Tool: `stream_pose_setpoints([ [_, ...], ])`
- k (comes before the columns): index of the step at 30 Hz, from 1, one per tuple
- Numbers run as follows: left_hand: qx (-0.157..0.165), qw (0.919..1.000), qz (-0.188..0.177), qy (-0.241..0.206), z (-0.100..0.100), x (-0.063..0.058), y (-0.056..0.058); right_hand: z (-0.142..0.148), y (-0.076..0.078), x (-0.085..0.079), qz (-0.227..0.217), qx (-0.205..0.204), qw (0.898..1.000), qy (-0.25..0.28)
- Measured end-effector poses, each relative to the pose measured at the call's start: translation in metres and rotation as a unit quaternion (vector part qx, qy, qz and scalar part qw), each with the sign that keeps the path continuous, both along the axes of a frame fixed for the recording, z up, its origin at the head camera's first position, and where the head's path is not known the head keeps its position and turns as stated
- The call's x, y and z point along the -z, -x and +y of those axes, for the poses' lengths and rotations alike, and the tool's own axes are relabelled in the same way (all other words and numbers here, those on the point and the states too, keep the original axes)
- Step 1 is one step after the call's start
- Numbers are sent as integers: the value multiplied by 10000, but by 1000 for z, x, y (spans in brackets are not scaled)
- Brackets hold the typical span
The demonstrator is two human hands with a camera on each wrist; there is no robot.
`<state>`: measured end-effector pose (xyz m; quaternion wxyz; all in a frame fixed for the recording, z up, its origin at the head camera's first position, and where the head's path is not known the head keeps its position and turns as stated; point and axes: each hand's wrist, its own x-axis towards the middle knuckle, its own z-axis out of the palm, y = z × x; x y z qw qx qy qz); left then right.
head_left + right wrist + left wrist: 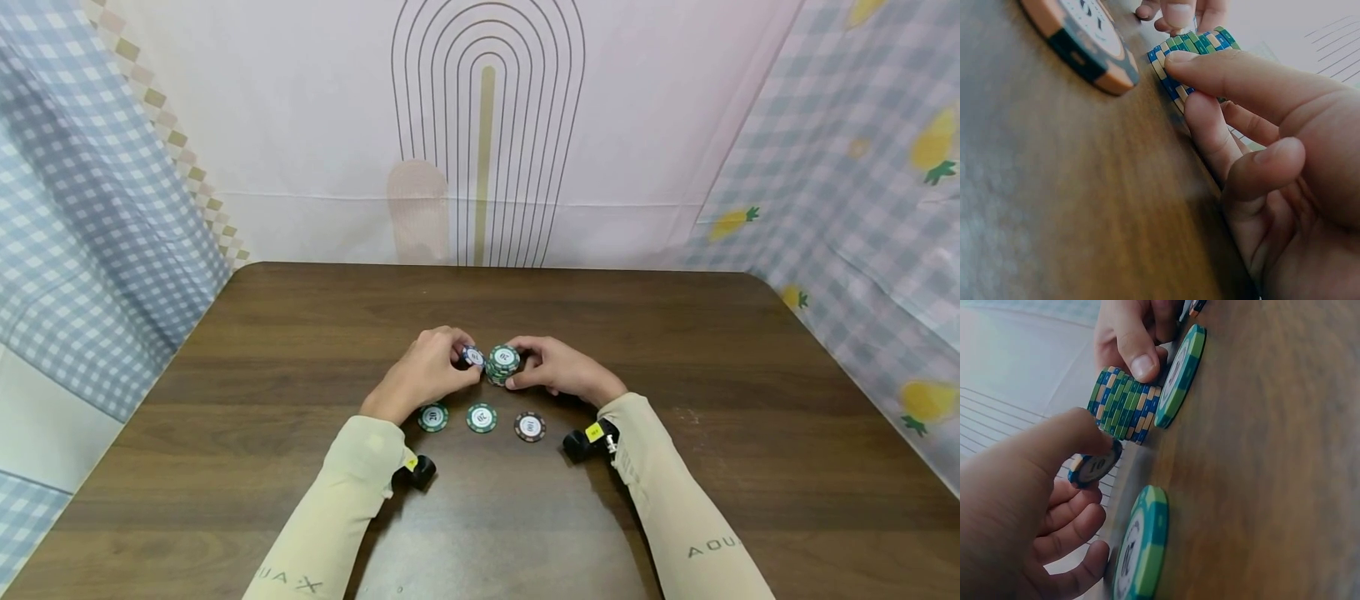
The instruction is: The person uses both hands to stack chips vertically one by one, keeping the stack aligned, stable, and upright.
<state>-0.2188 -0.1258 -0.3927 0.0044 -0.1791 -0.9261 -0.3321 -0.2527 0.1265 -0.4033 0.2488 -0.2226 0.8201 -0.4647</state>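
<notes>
My left hand (pixel 427 371) pinches a dark blue poker chip (pixel 473 356) between thumb and fingers, at the left side of a stack of poker chips (pixel 503 360). In the left wrist view that chip (pixel 1097 466) is tilted, its white face marked 10. My right hand (pixel 562 368) holds the stack from the right, thumb on the near side and fingers behind. Green, blue and cream edges show along the stack (pixel 1124 406) in the left wrist view. Fingers of the right hand cover part of the stack (pixel 1196 44) in the right wrist view.
Nearer than the stack, a row of single chips lies flat on the brown wooden table (pixel 675 517): a green chip (pixel 432 417) at left, another green chip (pixel 482 417) in the middle, and a dark brown chip (pixel 530 427) at right. A white patterned cloth (pixel 315 125) hangs behind.
</notes>
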Motion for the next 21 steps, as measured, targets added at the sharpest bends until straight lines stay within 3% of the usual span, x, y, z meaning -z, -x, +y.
stream_pose_setpoints([
  [7,-245,9995,-6,-177,1,0,1,-1,0,-1,-3,15,10000,-79],
  [21,-101,9988,-56,-468,2,-2,1,-2,0,0,100,-22,9999,-104],
])
